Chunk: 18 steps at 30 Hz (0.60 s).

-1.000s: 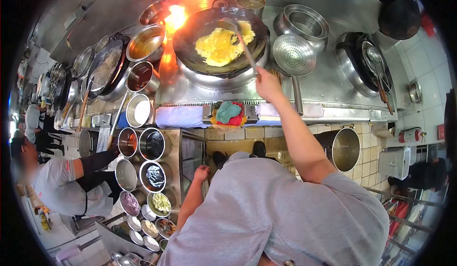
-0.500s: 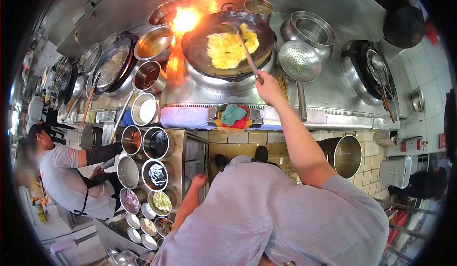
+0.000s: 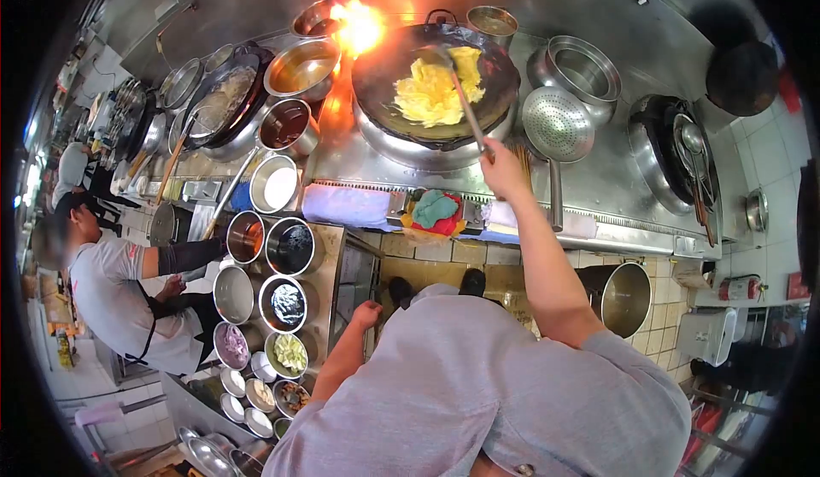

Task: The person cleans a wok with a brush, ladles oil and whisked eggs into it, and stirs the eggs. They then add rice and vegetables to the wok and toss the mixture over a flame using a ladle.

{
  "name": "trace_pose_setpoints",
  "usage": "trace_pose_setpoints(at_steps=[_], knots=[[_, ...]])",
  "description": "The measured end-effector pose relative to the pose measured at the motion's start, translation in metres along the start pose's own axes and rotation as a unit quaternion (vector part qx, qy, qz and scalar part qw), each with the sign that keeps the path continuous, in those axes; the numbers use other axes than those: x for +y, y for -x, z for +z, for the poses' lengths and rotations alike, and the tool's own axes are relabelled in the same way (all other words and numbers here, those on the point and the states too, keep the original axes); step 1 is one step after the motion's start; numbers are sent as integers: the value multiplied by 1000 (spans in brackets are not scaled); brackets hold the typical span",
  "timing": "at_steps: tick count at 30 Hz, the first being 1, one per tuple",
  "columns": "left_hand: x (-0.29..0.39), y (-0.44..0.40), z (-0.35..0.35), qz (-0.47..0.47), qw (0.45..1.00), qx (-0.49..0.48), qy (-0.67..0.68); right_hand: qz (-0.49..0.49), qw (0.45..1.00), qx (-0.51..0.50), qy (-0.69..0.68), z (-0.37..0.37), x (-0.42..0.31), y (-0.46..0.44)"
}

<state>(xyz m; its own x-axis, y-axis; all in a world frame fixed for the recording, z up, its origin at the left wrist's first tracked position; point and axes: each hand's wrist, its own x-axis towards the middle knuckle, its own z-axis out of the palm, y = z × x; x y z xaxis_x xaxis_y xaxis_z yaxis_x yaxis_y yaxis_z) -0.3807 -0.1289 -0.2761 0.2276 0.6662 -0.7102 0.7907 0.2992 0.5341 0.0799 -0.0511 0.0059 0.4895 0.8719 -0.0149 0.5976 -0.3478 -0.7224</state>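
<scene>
My right hand (image 3: 506,169) is closed around the handle of a wok ladle (image 3: 469,111), its arm stretched out over the stove edge. The ladle's bowl end rests among yellow cooked egg (image 3: 431,94) in a large dark wok (image 3: 380,101). The egg lies in soft folds near the wok's middle, part of it beyond the ladle. Low at my side, beside the shelf of pots, my left hand (image 3: 367,313) is curled shut with nothing visible in it.
Flames (image 3: 357,26) rise at the wok's left. A perforated strainer (image 3: 558,124) lies at its right, near nested steel pots (image 3: 585,67). Folded cloths (image 3: 346,205) line the stove edge. Ingredient pots (image 3: 289,246) stand left. A co-worker (image 3: 128,298) is further left.
The egg is more bunched and folded, and the ladle has shifted within it. The camera view has turned slightly, so the stove appears further right. My left hand stays low and curled.
</scene>
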Motion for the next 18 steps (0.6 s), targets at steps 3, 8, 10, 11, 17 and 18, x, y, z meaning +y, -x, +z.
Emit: trace_pose_setpoints(at_steps=[3, 8, 10, 11, 17, 18], knots=[[21, 6, -9, 12, 1000, 13, 22, 138, 944, -160, -251, -43, -10, 39], [30, 13, -15, -15, 981, 28, 191, 104, 974, -144, -140, -117, 30, 44], [25, 16, -12, -10, 980, 27, 195, 37, 995, -72, -55, -92, 7, 31], [13, 11, -9, -34, 988, 10, 149, -28, 999, 3, 31, -72, -6, 22], [-9, 6, -3, -19, 999, -2, -38, 81, 953, -145, -255, -16, 8, 22], [-9, 3, -3, -44, 999, 8, 15, 84, 934, -186, -294, -34, 18, 32]])
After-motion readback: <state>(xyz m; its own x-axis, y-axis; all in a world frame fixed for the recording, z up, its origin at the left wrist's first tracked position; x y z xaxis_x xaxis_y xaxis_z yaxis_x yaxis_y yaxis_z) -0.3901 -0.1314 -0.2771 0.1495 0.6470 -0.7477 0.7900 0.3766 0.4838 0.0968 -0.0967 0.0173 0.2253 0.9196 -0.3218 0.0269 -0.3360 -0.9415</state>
